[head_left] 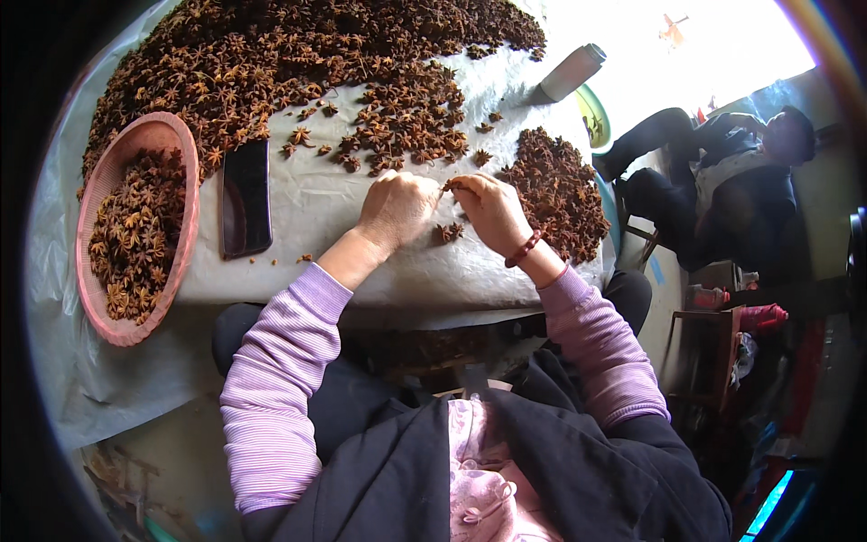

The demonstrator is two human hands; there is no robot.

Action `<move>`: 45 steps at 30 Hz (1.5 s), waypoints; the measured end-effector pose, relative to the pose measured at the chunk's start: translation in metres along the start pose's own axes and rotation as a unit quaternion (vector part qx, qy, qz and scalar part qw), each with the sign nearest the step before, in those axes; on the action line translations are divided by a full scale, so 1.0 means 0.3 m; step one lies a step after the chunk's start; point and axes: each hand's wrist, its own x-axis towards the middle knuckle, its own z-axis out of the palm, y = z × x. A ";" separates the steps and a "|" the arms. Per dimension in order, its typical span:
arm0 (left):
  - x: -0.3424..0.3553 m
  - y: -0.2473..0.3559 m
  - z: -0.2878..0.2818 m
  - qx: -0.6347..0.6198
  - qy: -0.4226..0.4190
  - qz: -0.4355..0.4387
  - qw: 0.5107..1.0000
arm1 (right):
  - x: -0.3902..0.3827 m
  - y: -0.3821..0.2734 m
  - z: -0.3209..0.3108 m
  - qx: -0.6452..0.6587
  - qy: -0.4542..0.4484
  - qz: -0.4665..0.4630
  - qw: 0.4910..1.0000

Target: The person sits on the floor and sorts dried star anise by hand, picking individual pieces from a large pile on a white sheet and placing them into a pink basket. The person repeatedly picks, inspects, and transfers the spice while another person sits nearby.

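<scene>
Table (pixel 433 282): pale and wrinkly on top.
Big pile (pixel 226 77): lots of brown star anise, spread over the far side.
Left hand (pixel 396 210): fingers curled in like a fist; I can't tell if something is tucked inside.
Right hand (pixel 490 206): thumb and finger pinched together on a small brown bit (pixel 448 186).
Brown bit: at the right fingertips, just beside the left hand.
Loose star (pixel 449 233): on the table, between the two wrists.
Small pile (pixel 560 199): more star anise, right of the right hand.
Phone (pixel 246 200): black, lying flat, left of the left hand.
Basket (pixel 188 172): pink, farther left, with star anise in it.
Can (pixel 574 72): pale, at the far right.
Person (pixel 745 203): sitting off to the right.
</scene>
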 end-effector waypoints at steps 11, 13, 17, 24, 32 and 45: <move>-0.122 0.223 -0.085 -0.420 -0.349 -0.018 0.838 | 0.129 0.033 0.048 -0.173 -0.023 -0.006 0.985; -0.114 0.182 -0.063 -0.361 -0.299 -0.014 0.883 | 0.206 0.100 0.104 -0.232 -0.077 0.046 0.969; -0.098 0.085 -0.071 -0.305 -0.163 -0.155 0.926 | 0.227 0.130 0.158 -0.221 -0.080 0.026 0.972; -0.070 -0.021 -0.037 0.021 0.091 -0.015 0.996 | 0.121 -0.028 0.058 0.038 -0.092 0.072 0.992; -0.049 0.027 -0.026 -0.464 -0.017 -0.275 0.842 | 0.031 -0.004 -0.036 0.071 -0.162 0.110 0.978; -0.107 -0.010 0.019 0.117 -0.007 -0.025 0.993 | 0.060 -0.030 -0.037 0.075 -0.250 0.084 0.962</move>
